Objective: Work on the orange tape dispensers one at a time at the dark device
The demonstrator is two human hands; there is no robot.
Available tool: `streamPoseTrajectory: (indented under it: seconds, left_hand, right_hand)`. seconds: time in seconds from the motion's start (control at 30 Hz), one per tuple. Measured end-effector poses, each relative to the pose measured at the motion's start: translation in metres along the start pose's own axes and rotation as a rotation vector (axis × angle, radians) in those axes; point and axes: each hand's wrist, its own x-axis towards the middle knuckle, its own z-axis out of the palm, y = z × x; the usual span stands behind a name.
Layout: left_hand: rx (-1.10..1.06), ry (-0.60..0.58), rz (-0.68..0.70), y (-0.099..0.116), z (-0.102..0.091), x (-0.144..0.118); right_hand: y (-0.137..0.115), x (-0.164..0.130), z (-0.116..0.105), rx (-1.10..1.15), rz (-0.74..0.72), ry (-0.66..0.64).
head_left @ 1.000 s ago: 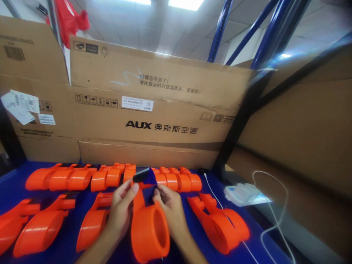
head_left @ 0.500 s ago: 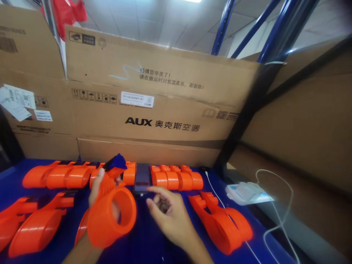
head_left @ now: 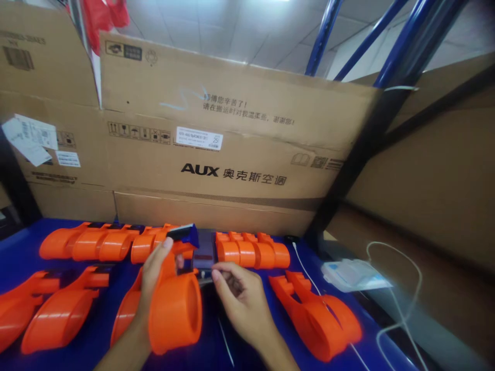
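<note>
My left hand (head_left: 151,281) grips an orange plastic tape dispenser (head_left: 176,309) by its handle, its round open end facing me and a dark blue tip (head_left: 185,233) at the top. My right hand (head_left: 240,299) hovers just to the right of it, fingers curled, fingertips touching a dark rectangular phone-like object (head_left: 204,252) lying on the blue table (head_left: 240,350). Whether the right hand grips that object is unclear.
Rows of matching orange dispensers lie on the table: a back row (head_left: 96,242), more at the left (head_left: 54,319) and one at the right (head_left: 320,319). Large AUX cardboard boxes (head_left: 232,170) wall off the back. A white cable (head_left: 390,288) and plastic packet (head_left: 353,275) lie at the right.
The left hand took the dispenser away from the right hand, swung it left, then brought it back toward centre. The right hand let go and reached to the dark object.
</note>
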Motion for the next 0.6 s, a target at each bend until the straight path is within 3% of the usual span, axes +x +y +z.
streamPoseTrajectory:
  seconds: [0.23,0.6]
  left_hand:
    - [0.178,-0.094,0.074,-0.012,0.011,-0.015]
    - [0.233,-0.312,-0.007,-0.021,0.016,-0.026]
  right_hand:
    - [-0.001,0.002,-0.005,0.054,-0.122,0.118]
    - [0.003,-0.002,-0.006,-0.251,-0.307,0.257]
